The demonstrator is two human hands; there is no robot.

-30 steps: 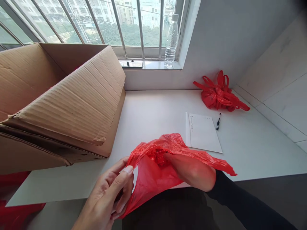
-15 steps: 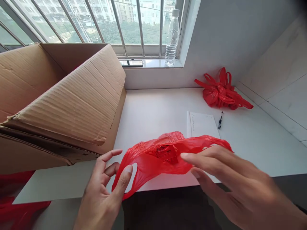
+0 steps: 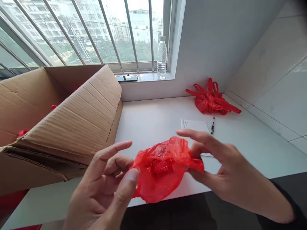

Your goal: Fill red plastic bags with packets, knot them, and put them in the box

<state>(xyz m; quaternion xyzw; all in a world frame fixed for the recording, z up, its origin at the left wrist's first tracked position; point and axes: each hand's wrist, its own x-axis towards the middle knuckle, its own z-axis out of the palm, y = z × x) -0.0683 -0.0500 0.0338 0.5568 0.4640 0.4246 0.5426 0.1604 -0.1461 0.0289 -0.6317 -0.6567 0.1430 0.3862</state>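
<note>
Near the table's front edge is a thin red plastic bag (image 3: 157, 188), its mouth partly open towards me. Inside it lies a dark-looking object (image 3: 163, 166) tinted red by the plastic; its kind I cannot make out. My left hand (image 3: 103, 185) pinches the bag's left side between thumb and fingers, with the index finger stretched out. On the right side, my right hand (image 3: 216, 159) grips a gathered bit of the bag, its index finger raised above the plastic.
A large open cardboard box (image 3: 83, 105) stands on the left, with red plastic showing inside. Towards the back right lies a knotted red bag (image 3: 211, 100). A notebook (image 3: 195, 124) and a pen (image 3: 212, 126) lie before it. On the windowsill are a water bottle (image 3: 162, 60) and a phone (image 3: 127, 78).
My right hand has closed on the bag's right side, and the bag is bunched narrower between both hands. The view has tilted up and shifted slightly right.
</note>
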